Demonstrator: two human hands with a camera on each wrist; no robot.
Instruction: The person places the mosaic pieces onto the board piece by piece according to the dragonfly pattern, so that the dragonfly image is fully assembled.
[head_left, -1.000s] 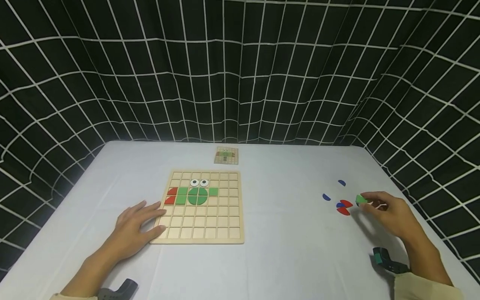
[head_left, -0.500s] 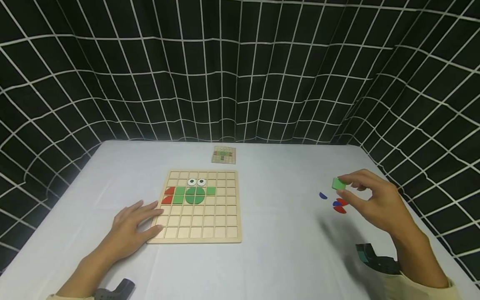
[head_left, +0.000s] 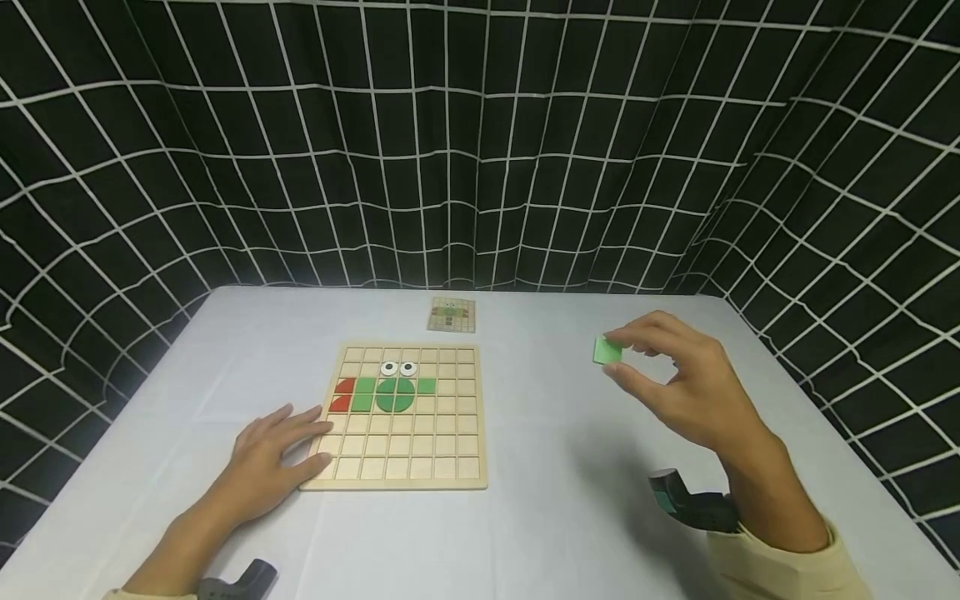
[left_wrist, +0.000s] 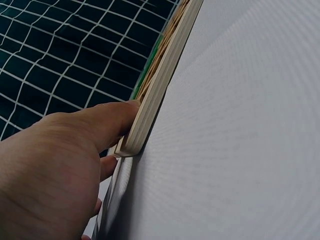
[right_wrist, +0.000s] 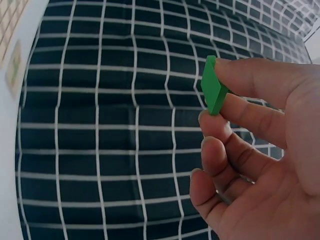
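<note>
My right hand [head_left: 686, 379] is raised over the table and pinches a green square tile [head_left: 607, 351] between thumb and fingers. The right wrist view shows the tile [right_wrist: 213, 86] nearly edge-on at the fingertips. My left hand [head_left: 266, 462] rests at the left edge of the wooden grid board [head_left: 420, 446], fingers spread and thumb on its rim. In the left wrist view the thumb lies on the board's edge [left_wrist: 152, 105]. Set in the grid are red curved pieces [head_left: 342, 395], green squares [head_left: 363, 395], a green circle of quarter pieces [head_left: 395, 395] and two eye pieces [head_left: 389, 368].
A small picture card [head_left: 452, 314] with a grid pattern lies behind the board. White cloth covers the table [head_left: 525, 533]. Black curtains [head_left: 480, 142] with white grid lines surround the back and sides. The loose blue and red pieces are hidden by my right hand.
My right hand has lifted the green square tile off the loose pieces at the right and carried it left toward the board. The left hand stays in place.
</note>
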